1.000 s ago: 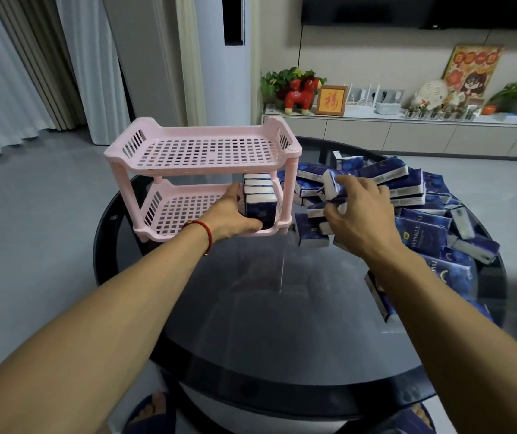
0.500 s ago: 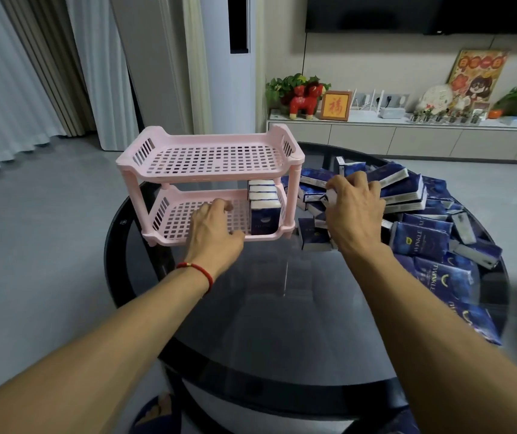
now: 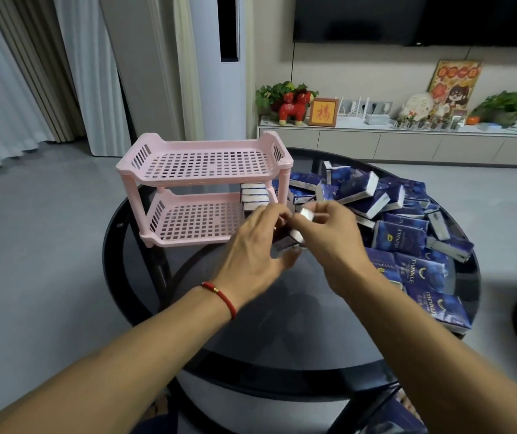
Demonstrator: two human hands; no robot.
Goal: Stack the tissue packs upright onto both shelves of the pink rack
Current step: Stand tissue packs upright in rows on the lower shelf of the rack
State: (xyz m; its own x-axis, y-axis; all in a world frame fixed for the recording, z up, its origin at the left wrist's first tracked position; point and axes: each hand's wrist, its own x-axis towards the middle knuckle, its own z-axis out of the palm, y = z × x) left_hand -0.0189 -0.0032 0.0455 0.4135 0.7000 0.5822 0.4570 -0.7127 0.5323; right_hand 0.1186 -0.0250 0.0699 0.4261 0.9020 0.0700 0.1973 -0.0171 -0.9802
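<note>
Gripping, it seems, one glossy rectangular tissue pack (image 3: pixel 301 226), both hands' fingers (image 3: pixel 283 213) meet beside slotted pink rack (image 3: pixel 207 175).

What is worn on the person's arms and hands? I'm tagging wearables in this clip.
Both forearms are bare, with no sleeves in view. The left hand has a thin red cord bracelet with a small gold bead around its wrist. The right hand shows no bracelet, watch, ring or glove.

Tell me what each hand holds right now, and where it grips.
Both hands meet on tissue packs before the rack: right hand pinches the white upper ends; left hand cups the left side.
</note>
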